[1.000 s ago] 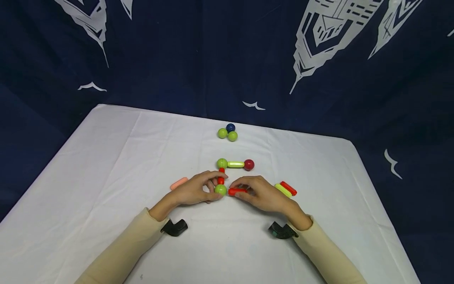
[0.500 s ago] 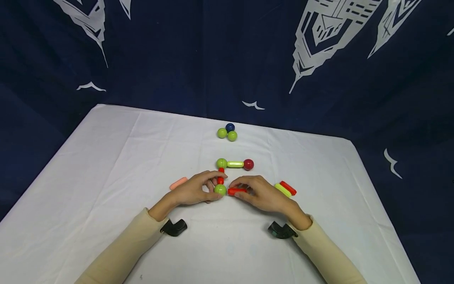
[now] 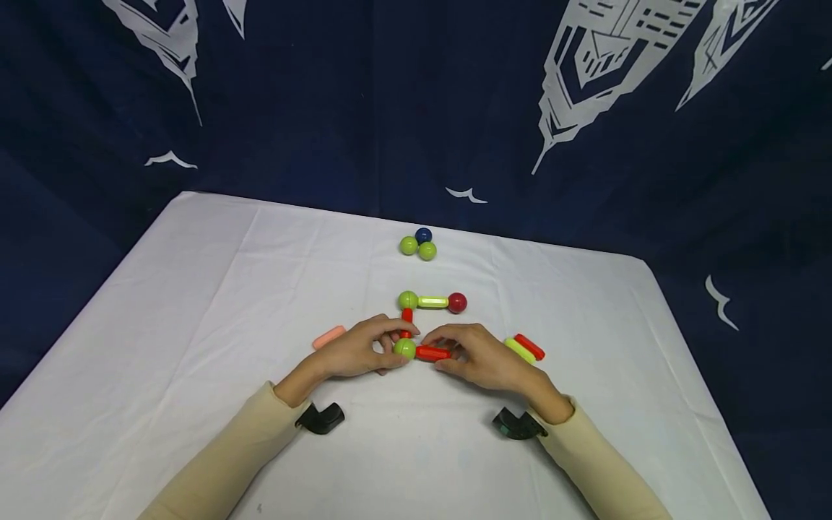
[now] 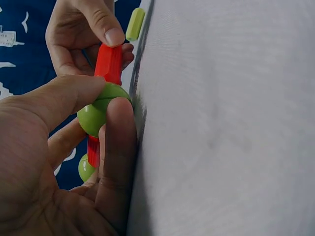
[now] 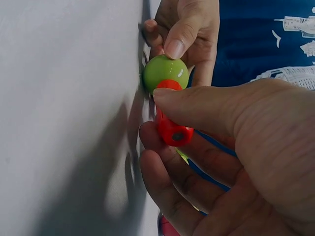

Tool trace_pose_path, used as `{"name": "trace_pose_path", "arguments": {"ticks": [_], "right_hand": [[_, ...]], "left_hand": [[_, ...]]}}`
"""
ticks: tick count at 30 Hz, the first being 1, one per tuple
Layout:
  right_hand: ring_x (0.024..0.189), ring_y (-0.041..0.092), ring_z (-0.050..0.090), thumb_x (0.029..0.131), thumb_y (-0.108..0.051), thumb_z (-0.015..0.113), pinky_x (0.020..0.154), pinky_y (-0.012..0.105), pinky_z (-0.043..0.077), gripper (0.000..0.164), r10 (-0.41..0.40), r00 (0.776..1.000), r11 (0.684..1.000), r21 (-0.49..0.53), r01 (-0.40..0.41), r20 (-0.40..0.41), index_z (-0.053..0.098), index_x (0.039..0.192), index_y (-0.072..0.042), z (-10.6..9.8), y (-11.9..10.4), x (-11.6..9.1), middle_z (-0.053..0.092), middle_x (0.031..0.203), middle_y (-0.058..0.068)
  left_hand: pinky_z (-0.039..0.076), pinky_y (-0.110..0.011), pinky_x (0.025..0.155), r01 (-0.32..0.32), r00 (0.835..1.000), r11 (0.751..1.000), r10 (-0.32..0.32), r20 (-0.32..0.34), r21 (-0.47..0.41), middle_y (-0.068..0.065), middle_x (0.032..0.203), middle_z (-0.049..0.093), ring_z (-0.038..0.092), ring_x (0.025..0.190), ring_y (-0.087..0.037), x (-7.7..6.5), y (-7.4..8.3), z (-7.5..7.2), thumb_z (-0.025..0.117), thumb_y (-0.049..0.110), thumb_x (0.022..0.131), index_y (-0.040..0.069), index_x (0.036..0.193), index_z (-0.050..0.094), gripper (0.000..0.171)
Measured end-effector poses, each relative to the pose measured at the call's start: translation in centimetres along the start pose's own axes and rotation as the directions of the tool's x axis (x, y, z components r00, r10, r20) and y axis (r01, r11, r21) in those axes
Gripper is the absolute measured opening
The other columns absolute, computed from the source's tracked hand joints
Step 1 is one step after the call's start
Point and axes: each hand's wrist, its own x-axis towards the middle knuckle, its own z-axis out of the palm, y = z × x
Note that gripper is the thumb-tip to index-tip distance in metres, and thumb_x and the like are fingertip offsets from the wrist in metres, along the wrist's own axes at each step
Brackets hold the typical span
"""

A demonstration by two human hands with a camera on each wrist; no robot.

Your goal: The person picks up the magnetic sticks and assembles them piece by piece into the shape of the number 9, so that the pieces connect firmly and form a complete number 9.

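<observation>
Head view, frame centre: the left hand (image 3: 354,352) pinches the green ball (image 3: 404,349) steady while the right hand (image 3: 484,355) pinches the red rod (image 3: 433,353) against it; both wrist views show rod meeting ball.

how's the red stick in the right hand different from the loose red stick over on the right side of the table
The red stick in the right hand is pinched by the right hand, and its end meets the green ball that the left hand holds. The loose red stick lies untouched beside a yellow-green stick, angled diagonally, joined to no ball. Both are red, rounded bars of similar size.
</observation>
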Motion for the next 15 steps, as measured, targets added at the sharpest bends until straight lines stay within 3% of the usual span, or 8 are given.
{"name": "trace_pose_path", "arguments": {"ticks": [7,15], "right_hand": [[0.088,0.009,0.063,0.089,-0.012,0.077,0.079,0.028,0.055,0.030,-0.002,0.999,0.999,-0.036,0.000,-0.033,0.069,0.118,-0.014,-0.15,0.06,-0.23,0.070,0.105,-0.006],[0.087,0.010,0.062,0.090,-0.010,0.075,0.079,0.028,0.055,0.030,0.012,1.000,0.999,-0.035,-0.013,-0.023,0.068,0.119,-0.014,-0.31,0.07,-0.19,0.070,0.106,-0.005]], "left_hand": [[0.047,-0.024,0.074,-0.031,1.000,0.992,0.031,0.006,0.123,-0.007,0.097,0.054,0.060,0.071,-0.012,-0.14,0.37,0.33,0.068,0.014,0.095,0.015,0.129,0.062,0.034],[0.048,-0.024,0.070,-0.023,1.000,0.989,0.021,0.017,0.148,-0.006,0.099,0.053,0.061,0.063,-0.010,-0.16,0.47,0.41,0.068,0.016,0.096,0.017,0.129,0.062,0.033]]}}
